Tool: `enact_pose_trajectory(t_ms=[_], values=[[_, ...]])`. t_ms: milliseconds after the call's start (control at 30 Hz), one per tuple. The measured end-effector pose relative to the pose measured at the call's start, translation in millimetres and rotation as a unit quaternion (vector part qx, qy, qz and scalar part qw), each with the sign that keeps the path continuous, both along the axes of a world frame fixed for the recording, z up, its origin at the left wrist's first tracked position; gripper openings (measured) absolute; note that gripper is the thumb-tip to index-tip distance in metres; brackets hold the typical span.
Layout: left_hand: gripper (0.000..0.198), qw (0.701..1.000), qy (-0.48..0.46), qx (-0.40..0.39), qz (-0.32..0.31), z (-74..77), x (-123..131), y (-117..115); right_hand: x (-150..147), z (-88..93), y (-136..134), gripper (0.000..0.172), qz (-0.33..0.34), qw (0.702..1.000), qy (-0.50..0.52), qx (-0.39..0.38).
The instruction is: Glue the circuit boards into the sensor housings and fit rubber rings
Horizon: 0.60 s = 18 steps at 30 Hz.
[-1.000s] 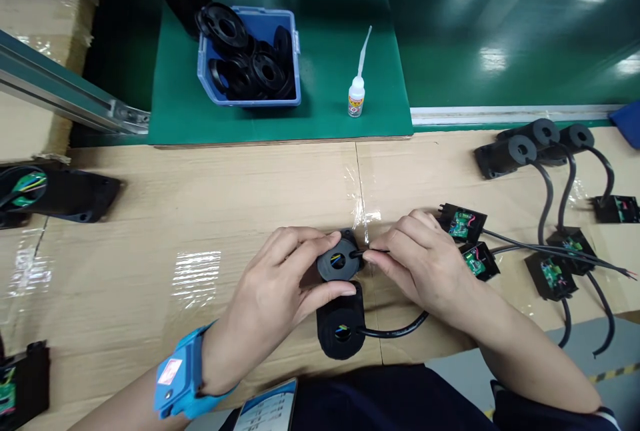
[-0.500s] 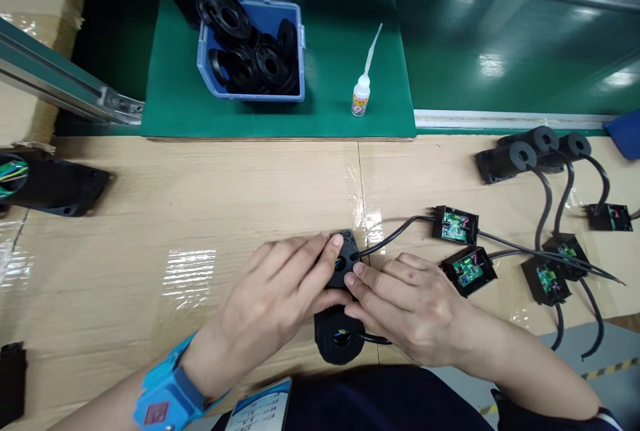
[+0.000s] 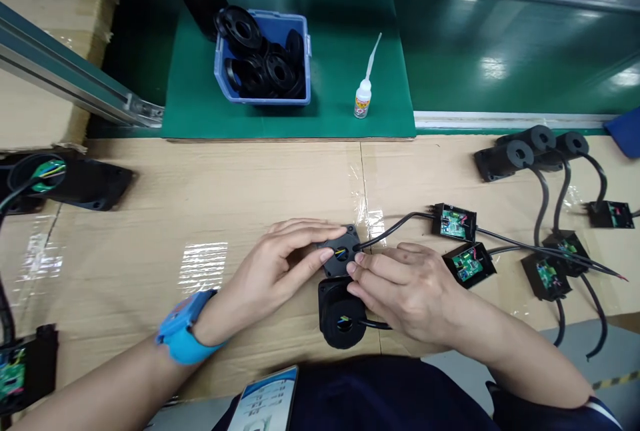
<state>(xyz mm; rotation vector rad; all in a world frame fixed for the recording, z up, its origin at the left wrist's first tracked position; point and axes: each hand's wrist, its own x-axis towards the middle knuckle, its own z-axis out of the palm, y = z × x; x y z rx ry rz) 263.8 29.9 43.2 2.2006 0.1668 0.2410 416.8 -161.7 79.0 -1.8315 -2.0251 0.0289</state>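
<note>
While re-exposing the wires [image 3: 340,252], pinching the tube [image 3: 340,268] with left hand [image 3: 273,264], bunching right hand [image 3: 406,290] against it, grip unclear, apparently steadying.

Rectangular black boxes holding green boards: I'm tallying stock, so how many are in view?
6: two boxes near the right hand, two farther right, one near the right edge, one at lower left. Others may be hidden.

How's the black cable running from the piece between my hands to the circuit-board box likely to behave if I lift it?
The black cable looks springy rather than limp, as it holds a smooth curve. Lifting it would probably tug the circuit-board box, since one end appears to enter there.
</note>
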Motion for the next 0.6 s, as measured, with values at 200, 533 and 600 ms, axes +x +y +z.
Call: enact_pose_trajectory(t_ms=[200,533,600], values=[[0.032,0.998,-0.016,0.053,-0.024,3.1,7,-6,2,4.4,0,0.019,0.002,0.999,0.005,-0.039],[0.039,0.987,-0.019,0.157,-0.003,-11.1,6,-11,5,16.4,-5,0.029,0.016,0.993,0.040,-0.111],[0.039,0.986,-0.029,0.166,-0.007,-11.7,7,-11,8,17.2,-6,0.028,0.013,0.993,0.024,-0.117]])
